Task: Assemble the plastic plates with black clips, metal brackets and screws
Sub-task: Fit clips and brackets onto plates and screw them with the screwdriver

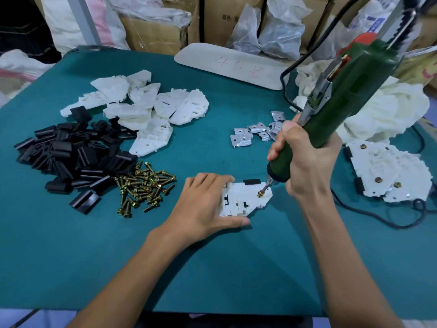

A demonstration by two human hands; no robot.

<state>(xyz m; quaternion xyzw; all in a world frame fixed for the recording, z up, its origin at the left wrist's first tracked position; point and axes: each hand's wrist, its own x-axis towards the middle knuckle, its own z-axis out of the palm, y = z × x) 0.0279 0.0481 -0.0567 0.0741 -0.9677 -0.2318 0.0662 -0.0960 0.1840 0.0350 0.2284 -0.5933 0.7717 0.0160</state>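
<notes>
- Holding down: my left hand, fingers spread flat, presses the white plate onto the green table; thumb lies along the plate's near edge.
- Plate: lies flat at centre front, a black clip fitted on its far edge.
- My right hand: wrapped tight round the green driver, which tilts up and to the right.
- Driver bit: tip sits on a brass screw standing in the plate's right corner.
- Screws, loose: one heap, just left of my left hand.
- Clips, black: large heap at left, touching the screw heap's far-left side.
- Plates, bare: pile at far left-centre, behind the clips.
- Brackets, metal: small cluster at centre right, partly hidden behind my right hand.
- Finished plates: stack at right edge, with screws and clips fitted.
- Cord, black: loops across the table at right, near the finished stack.
- White board: lies at the far edge, red marks on it.
- Boxes and bags: stand behind the table.
</notes>
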